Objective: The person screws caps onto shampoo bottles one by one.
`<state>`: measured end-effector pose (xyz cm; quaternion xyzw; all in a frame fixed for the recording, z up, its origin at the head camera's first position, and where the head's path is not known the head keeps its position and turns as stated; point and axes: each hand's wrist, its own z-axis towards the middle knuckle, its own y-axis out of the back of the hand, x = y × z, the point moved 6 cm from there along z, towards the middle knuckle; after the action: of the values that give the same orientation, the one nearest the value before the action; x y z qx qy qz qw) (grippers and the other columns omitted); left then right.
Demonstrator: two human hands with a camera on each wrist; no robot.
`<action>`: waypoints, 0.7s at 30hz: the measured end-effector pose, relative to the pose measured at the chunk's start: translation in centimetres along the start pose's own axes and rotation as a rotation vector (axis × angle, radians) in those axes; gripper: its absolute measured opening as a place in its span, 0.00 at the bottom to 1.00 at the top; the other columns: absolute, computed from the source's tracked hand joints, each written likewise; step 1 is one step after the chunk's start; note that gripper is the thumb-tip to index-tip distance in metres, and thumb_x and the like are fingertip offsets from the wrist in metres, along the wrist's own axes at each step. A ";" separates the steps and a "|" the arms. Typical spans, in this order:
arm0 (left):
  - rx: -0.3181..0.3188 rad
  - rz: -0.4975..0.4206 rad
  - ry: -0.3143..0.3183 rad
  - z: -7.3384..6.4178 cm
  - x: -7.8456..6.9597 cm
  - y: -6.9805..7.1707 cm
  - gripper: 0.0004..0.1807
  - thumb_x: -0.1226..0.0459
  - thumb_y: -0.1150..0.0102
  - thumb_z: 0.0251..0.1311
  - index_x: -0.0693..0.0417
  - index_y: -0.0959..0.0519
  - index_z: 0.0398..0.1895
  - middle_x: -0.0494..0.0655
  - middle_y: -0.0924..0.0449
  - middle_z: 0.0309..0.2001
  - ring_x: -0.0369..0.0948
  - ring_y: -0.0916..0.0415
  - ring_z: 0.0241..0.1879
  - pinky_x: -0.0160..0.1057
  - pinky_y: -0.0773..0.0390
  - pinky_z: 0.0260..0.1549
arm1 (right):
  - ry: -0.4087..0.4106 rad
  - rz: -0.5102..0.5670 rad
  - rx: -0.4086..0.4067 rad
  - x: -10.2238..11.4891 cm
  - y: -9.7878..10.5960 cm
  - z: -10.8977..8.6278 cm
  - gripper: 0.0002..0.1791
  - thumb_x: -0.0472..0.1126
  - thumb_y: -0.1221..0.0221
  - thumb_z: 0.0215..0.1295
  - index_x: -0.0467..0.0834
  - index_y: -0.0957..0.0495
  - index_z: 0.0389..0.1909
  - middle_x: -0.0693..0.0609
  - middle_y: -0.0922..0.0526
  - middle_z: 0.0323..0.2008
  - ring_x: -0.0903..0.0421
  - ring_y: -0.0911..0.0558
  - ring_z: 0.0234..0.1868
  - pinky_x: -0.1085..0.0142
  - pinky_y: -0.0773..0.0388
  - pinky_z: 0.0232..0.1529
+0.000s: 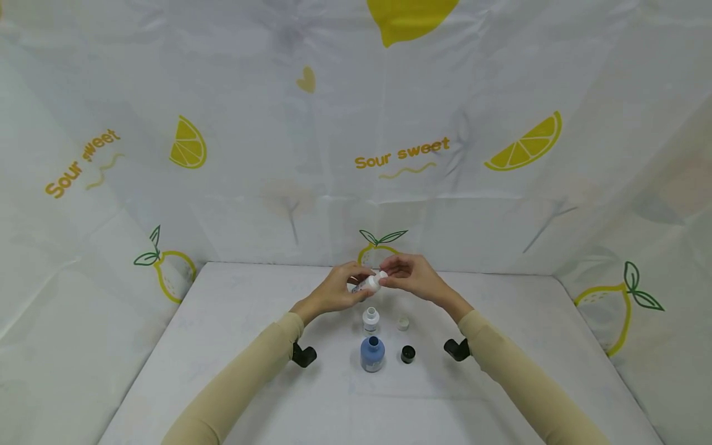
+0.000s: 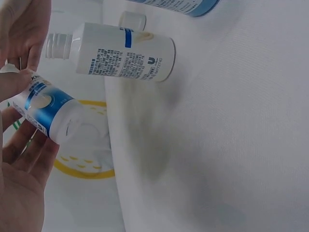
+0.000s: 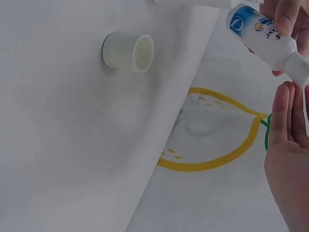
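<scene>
My left hand (image 1: 334,290) has fingers clamped on a white-and-blue plastic bottle (image 2: 46,104) near the bench's (image 1: 267,285) far edge; right hand (image 1: 418,278) pinches its white cap (image 1: 383,274). Round black cap (image 1: 408,353): head view only. Three bottles, three caps.

Reading "Dove" now on the tilted bottle (image 3: 263,41), plus a "U" on the standing white bottle (image 2: 111,48), and "Sour sweet" twice across the backdrop (image 1: 250,154)!

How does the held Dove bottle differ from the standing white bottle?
The Dove bottle is tilted in the left grip; the standing white bottle is upright. The Dove bottle has a white cap at its neck; the standing white bottle shows a bare threaded neck. Both have white bodies with blue printing.
</scene>
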<state>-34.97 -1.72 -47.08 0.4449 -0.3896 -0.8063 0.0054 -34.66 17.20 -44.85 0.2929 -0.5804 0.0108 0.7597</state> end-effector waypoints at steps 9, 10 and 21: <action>0.013 0.002 0.000 0.0 0.1 -0.2 0.20 0.64 0.28 0.69 0.62 0.16 0.61 0.55 0.15 0.54 0.47 0.13 0.52 0.41 0.09 0.56 | 0.098 0.027 0.139 0.5 -0.1 0.1 0.21 0.27 0.31 0.69 0.36 0.15 0.62 0.37 0.13 0.63 0.45 0.16 0.69 0.66 0.18 0.71; 0.013 0.001 0.001 0.0 0.1 -0.2 0.20 0.64 0.28 0.69 0.62 0.16 0.61 0.56 0.15 0.54 0.48 0.13 0.52 0.41 0.09 0.56 | 0.098 0.020 0.141 0.5 -0.1 0.1 0.20 0.27 0.31 0.69 0.37 0.14 0.61 0.37 0.13 0.63 0.45 0.16 0.69 0.66 0.18 0.71; 0.004 0.002 -0.005 -0.3 0.1 0.0 0.22 0.65 0.28 0.70 0.63 0.17 0.63 0.56 0.14 0.54 0.49 0.13 0.53 0.41 0.09 0.56 | 0.093 -0.015 0.124 0.7 -0.4 0.2 0.19 0.29 0.31 0.70 0.35 0.14 0.61 0.35 0.12 0.61 0.37 0.14 0.65 0.67 0.14 0.65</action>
<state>-34.83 -1.93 -47.17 0.4428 -0.3917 -0.8065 0.0042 -34.46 16.53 -44.33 0.3428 -0.5407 0.0546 0.7663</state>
